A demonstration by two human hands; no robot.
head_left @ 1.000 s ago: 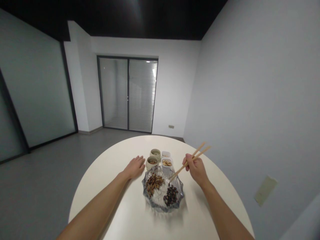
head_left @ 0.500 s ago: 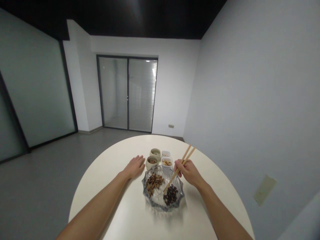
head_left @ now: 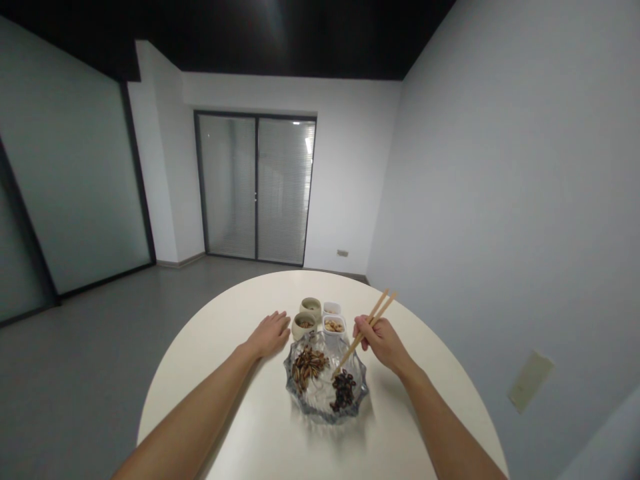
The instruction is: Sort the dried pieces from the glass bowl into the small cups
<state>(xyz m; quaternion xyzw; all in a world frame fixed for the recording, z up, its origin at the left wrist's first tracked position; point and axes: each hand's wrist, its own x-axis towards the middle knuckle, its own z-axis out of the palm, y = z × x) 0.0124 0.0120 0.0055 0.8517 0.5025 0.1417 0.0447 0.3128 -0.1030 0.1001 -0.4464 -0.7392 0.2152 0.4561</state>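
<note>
My right hand [head_left: 381,340] grips a pair of wooden chopsticks [head_left: 364,332] over the right side of a clear glass bowl [head_left: 314,399] with a wavy rim. The chopstick tips reach down to the upper edge of a pile of dark, shiny pieces [head_left: 343,392] in the bowl. A heap of slim brown pieces [head_left: 309,365] lies on the bowl's left side. Flat on the table, fingers stretched out, my left hand [head_left: 271,333] rests beside a small beige cup [head_left: 304,323] that contains brown bits. It holds nothing.
Behind the bowl stand a second beige cup [head_left: 311,306], a white square dish [head_left: 334,325] with pale nuts and another small white dish [head_left: 331,309]. All sit on a round white table [head_left: 240,427]. A wall [head_left: 500,200] runs along the right.
My right hand has shifted slightly right, and the chopstick tips moved a little up and right along the dark pile. My left hand stays in place.
</note>
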